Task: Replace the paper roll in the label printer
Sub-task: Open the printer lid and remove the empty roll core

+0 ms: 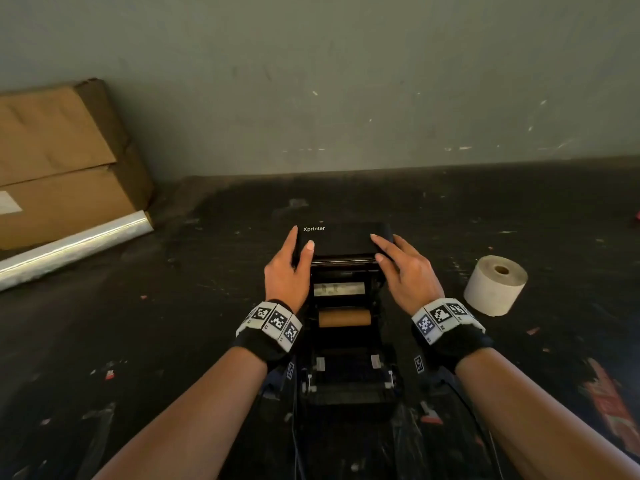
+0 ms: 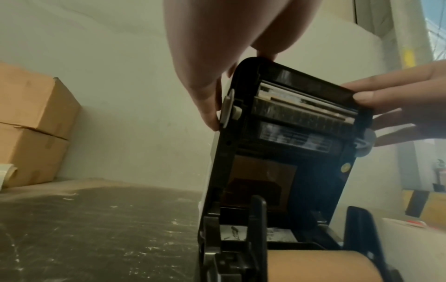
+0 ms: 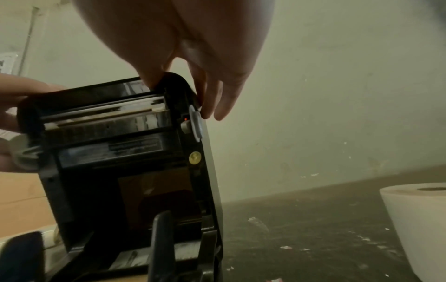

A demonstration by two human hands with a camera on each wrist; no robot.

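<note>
A black label printer (image 1: 349, 375) stands on the dark table with its lid (image 1: 343, 240) swung up and away from me. My left hand (image 1: 299, 249) pinches the lid's left corner, one finger on the grey latch (image 2: 228, 108). On the opposite corner my right hand (image 1: 382, 251) pinches beside the other grey latch (image 3: 195, 124). The print head on the lid's underside (image 2: 301, 114) faces me. An empty brown cardboard core (image 1: 344, 318) lies across the open bay. A full white paper roll (image 1: 495, 285) stands on end to the right of the printer.
Two stacked cardboard boxes (image 1: 59, 161) and a roll of clear film (image 1: 72, 247) lie at the left against the wall. The dark tabletop (image 1: 173, 341) is scratched and strewn with small scraps. A torn red label (image 1: 606, 403) lies at the near right.
</note>
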